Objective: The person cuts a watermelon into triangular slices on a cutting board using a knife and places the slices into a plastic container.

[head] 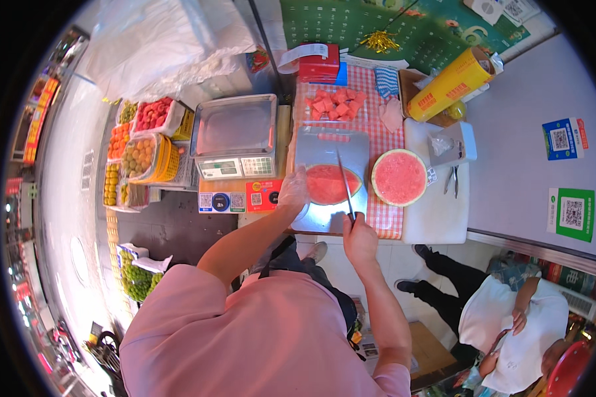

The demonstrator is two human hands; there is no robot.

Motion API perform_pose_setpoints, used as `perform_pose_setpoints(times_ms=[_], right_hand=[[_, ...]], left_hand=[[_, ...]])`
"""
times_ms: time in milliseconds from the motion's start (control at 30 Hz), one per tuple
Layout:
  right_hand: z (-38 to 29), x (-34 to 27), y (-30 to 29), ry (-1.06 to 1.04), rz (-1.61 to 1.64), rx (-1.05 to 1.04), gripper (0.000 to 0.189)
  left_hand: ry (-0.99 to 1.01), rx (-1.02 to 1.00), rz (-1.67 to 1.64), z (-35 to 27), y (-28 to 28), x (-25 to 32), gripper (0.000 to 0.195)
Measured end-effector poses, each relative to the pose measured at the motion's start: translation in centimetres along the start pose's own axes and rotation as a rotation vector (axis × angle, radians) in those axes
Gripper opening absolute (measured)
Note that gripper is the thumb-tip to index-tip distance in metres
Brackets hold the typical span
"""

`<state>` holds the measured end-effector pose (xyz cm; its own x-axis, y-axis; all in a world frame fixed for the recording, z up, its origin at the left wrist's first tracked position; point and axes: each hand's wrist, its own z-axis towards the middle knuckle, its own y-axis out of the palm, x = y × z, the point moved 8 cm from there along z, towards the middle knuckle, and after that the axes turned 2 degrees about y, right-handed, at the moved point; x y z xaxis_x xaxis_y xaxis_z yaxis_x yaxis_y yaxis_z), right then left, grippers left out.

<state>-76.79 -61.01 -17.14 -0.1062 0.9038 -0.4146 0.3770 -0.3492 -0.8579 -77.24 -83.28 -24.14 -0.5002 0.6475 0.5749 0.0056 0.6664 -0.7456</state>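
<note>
A wedge of watermelon [328,184] lies on the grey cutting board [332,144]. My left hand [294,188], in a clear plastic glove, rests against the wedge's left end. In my right hand [360,238] is the black handle of a long knife [345,181]; its blade crosses over the wedge's right part, and whether it touches the flesh I cannot tell. Right of the board, a cut watermelon half [399,177] sits with its red face up. Beyond the board, watermelon chunks [335,104] lie in a clear plastic tray.
A scale [236,134] stands left of the board. Pliers or similar metal tongs [452,181] lie on a white board [437,223] at right, near a white container [454,144]. A yellow roll [449,84] leans behind. A person in a white top [521,327] sits at lower right.
</note>
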Motion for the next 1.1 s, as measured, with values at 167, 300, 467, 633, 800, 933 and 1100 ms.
perform_pose_setpoints(times_ms=[167, 300, 467, 633, 800, 933, 1100], right_hand=[[-1.2, 0.5, 1.5, -0.036, -0.144, -0.055, 0.039], [-1.2, 1.2, 2.7, -0.05, -0.136, -0.083, 0.039], [-0.3, 1.6, 4.7, -0.053, -0.134, -0.136, 0.037], [1.6, 3.0, 9.9, 0.013, -0.056, -0.163, 0.038], [3.0, 5.1, 11.3, 0.008, 0.118, -0.166, 0.044], [4.3, 5.9, 8.7, -0.013, 0.15, -0.129, 0.046], [6.0, 7.1, 7.1, -0.005, 0.014, -0.043, 0.046]], left_hand=[[-0.216, 0.026, -0.278, -1.5, 0.4, 0.0, 0.042], [-0.268, 0.053, -0.269, -2.2, 0.6, -0.3, 0.039], [-0.229, 0.038, -0.258, -1.9, 1.0, -0.5, 0.035], [-0.11, 0.112, -0.046, -1.7, 0.7, -0.8, 0.036], [-0.153, 0.117, -0.428, 0.7, 1.5, -4.0, 0.05], [-0.065, 0.132, -0.962, 3.3, 7.1, -10.7, 0.048], [-0.167, -0.027, -1.256, -1.1, 4.9, -4.8, 0.04]])
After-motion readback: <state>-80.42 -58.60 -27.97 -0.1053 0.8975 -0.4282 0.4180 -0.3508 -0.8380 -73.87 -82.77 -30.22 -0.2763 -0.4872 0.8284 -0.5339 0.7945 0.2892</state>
